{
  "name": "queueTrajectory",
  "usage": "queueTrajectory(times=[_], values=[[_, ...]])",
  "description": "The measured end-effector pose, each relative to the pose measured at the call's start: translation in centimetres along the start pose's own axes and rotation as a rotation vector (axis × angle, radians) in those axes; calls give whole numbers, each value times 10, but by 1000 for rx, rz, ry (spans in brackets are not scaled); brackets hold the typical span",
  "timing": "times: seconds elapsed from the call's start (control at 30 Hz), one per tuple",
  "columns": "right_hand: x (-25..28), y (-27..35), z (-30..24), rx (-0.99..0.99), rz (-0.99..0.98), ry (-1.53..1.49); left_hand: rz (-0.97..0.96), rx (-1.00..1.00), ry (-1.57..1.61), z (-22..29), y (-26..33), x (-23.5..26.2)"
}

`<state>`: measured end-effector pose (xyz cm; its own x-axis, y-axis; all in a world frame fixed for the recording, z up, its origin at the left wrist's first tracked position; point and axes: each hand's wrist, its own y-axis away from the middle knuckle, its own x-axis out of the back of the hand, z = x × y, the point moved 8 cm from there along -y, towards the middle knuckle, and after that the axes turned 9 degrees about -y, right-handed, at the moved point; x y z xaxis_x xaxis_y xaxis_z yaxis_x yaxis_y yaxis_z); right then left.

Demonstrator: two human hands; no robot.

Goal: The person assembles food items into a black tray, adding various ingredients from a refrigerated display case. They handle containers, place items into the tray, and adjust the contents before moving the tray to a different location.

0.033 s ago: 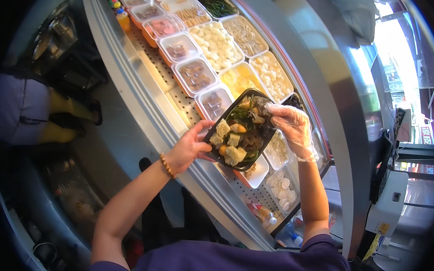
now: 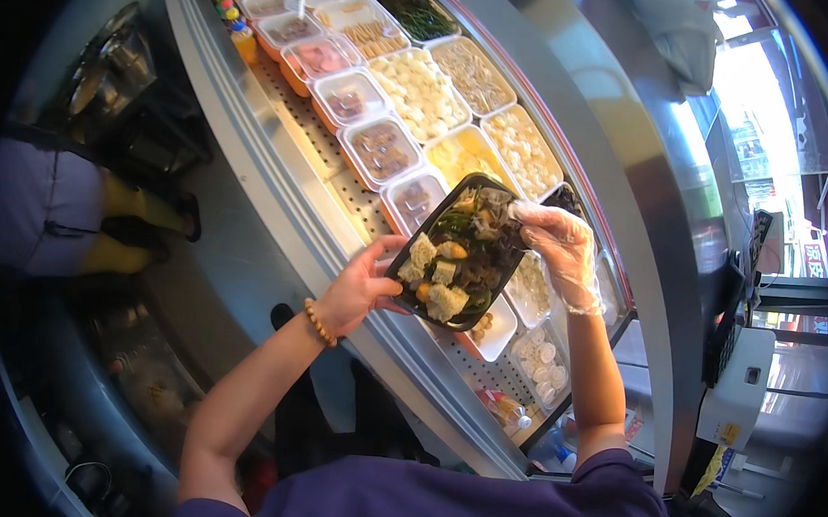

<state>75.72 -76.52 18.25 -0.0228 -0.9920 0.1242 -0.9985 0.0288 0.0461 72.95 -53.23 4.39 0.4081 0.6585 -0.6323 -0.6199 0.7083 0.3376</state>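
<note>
The left hand [image 2: 358, 288] holds the black tray [image 2: 457, 325] over the counter [image 2: 281, 209]. Greens [image 2: 453, 223] and puffy chunks [image 2: 446, 302] already look to fill most of it. The gloved right hand [image 2: 564, 252] is at its corner; holding what, I can't tell.

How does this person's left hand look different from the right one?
The left hand is bare; the right hand wears a clear glove. The left hand has a beaded bracelet at its wrist; the right hand shows none. The left hand grips the black tray at its left side; the right hand is at its upper right corner. Both are at the same tray.
</note>
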Motion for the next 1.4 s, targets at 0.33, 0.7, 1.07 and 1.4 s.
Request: queueTrajectory(times=[0.33,0.7,1.07,1.4], values=[[-179,-2,-101,466,19,701,155,-62,-42,105,156,77],[-211,-30,-170,440,357,244,146,-181,-61,308,237,132],[-274,-114,-123,394,267,298,17,-440,-299,599,117,184],[-317,-185,-147,279,402,496,-110,-405,-502,748,-69,219]])
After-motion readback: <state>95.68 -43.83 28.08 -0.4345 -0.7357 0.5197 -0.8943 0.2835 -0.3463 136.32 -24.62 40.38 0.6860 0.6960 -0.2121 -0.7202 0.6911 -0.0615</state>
